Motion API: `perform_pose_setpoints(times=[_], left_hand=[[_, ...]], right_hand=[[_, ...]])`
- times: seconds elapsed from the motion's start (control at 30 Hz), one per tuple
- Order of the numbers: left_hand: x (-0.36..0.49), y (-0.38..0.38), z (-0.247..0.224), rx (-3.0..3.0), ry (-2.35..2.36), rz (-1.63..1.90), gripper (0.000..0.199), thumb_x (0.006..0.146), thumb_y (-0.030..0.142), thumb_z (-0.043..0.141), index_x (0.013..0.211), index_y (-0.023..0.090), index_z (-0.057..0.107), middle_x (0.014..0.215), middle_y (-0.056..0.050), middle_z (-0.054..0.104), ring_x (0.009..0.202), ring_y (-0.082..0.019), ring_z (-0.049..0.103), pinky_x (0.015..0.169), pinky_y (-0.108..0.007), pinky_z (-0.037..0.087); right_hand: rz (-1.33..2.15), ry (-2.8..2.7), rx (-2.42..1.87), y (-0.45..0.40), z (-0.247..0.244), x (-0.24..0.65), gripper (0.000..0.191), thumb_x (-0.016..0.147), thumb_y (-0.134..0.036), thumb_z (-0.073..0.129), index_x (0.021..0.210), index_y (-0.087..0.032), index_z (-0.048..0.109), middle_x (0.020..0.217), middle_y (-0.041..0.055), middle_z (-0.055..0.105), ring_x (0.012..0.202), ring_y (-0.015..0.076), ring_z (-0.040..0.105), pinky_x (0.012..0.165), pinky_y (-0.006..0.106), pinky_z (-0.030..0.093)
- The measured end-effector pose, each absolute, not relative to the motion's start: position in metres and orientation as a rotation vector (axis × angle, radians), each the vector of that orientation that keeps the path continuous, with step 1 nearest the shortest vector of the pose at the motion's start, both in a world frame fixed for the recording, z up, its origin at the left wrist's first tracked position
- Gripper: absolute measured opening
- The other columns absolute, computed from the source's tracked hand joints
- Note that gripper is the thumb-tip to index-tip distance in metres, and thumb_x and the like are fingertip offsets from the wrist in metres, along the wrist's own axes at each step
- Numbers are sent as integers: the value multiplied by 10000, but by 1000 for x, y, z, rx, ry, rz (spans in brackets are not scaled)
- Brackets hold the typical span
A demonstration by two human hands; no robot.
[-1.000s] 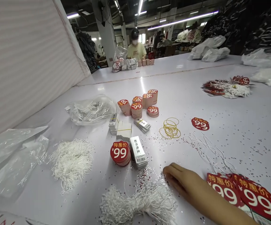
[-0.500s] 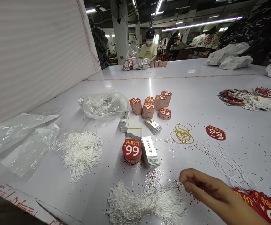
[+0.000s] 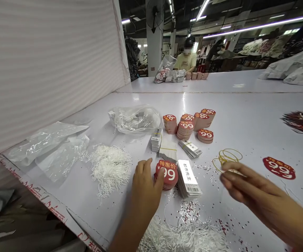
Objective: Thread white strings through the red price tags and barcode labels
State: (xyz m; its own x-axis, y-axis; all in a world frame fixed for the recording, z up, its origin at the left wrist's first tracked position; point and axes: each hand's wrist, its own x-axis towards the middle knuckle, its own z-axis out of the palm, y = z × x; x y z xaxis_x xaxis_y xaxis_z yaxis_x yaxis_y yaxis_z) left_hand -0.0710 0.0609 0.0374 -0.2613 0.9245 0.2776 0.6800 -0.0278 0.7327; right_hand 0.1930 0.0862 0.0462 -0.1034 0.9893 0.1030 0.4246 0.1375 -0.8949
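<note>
My left hand (image 3: 146,190) is at the left side of a stack of round red "99" price tags (image 3: 168,175). Its thumb lies over the edge of the top tag, and its fingers are apart from the thumb. My right hand (image 3: 256,196) is closed in a pinch just in front of the yellow rubber bands (image 3: 230,154); whatever it may hold is too small to make out. Between the hands stands a stack of white barcode hang tags (image 3: 189,180). Nearest me lies a bundle of white hang-tag strings (image 3: 180,236), partly behind my left forearm.
More red tag stacks (image 3: 185,127) and banded white tags (image 3: 190,148) stand farther back. A clear plastic bag (image 3: 137,120) and another string pile (image 3: 111,168) are at left. A loose red tag (image 3: 279,167) lies at right. Across the table is a person (image 3: 187,61).
My left hand has come into view and reached the red tag stack. My right hand has moved up and farther from me, near the rubber bands. The view has turned left.
</note>
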Motion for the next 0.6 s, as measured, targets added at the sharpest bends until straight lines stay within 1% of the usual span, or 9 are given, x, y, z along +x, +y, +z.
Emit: perform_pose_setpoints(times=[0.07,0.1,0.17,0.27,0.37,0.47,0.53,0.6], left_hand=[[-67,71,30,1754,1961,1052,372,954,375,543,1251,161,606,1169,-145,660,1076,-309,625,893,-468,536],[-65,72,26,1787,1955,1022,342,960,356,539,1234,164,612,1148,-137,667,1066,-306,629,902,-469,528],[-60,72,21,1842,1973,1035,276,979,311,513,1193,175,621,1112,-117,672,1032,-293,633,888,-463,522],[-53,67,14,1935,2055,1130,271,991,263,506,1232,171,593,1153,-117,660,1042,-297,620,873,-472,510],[-48,67,8,2007,2143,1237,313,980,222,535,1285,159,558,1192,-133,640,1067,-309,602,880,-485,491],[-46,67,9,1972,2073,1402,261,975,204,541,1233,189,581,1077,-99,664,979,-277,626,856,-460,486],[-46,63,14,1852,1899,1526,203,982,213,516,1167,207,598,990,-71,685,903,-245,640,818,-419,493],[-46,56,24,1664,1701,1571,152,988,264,506,1081,209,613,915,-54,693,837,-217,637,771,-373,498]], right_hand=[[1040,-1682,-1420,100,39,174,372,915,-600,525,998,-254,635,777,22,623,666,201,570,625,342,490],[1054,-1706,-1442,105,35,166,367,913,-597,532,939,-246,639,765,20,611,683,205,557,640,346,462],[1025,-1748,-1490,115,27,154,379,905,-607,553,812,-244,607,687,-6,555,655,196,500,619,334,389],[1021,-1800,-1544,126,18,144,434,853,-638,616,692,-248,519,593,-30,505,584,178,430,560,305,300],[1062,-1839,-1540,134,14,141,429,840,-619,626,668,-254,480,565,-28,534,559,174,436,547,297,305],[1104,-1862,-1507,136,12,143,441,868,-620,573,655,-256,444,576,-28,525,553,164,432,542,293,315],[1126,-1875,-1506,137,11,146,462,873,-642,552,648,-254,442,567,-38,484,536,154,403,531,290,306],[1146,-1891,-1514,138,10,149,490,869,-666,539,629,-249,445,553,-50,436,523,145,375,526,287,301]])
